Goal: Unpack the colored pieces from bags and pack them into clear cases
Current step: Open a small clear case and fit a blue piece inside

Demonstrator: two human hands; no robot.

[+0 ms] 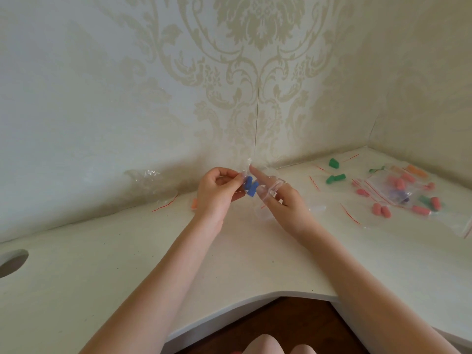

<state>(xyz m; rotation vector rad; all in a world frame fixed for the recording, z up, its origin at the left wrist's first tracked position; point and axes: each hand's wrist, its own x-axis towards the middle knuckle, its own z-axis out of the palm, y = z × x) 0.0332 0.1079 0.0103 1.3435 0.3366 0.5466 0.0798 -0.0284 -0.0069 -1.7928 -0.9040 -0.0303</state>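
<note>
Pinching a small clear bag point(251, 175) between our left hand point(219, 192) and right hand point(283, 200) — forefinger raised — we seem to be working two blue pieces point(250, 187) out above the white desk point(229, 264). Green pieces point(335, 178), pink pieces point(383, 210) and more bags point(388, 186) crowd the right — emptied bags point(150, 185) lie left.

A white corner desk point(107, 256) with a round hole point(11, 261) meets damask wallpaper point(229, 72).
</note>
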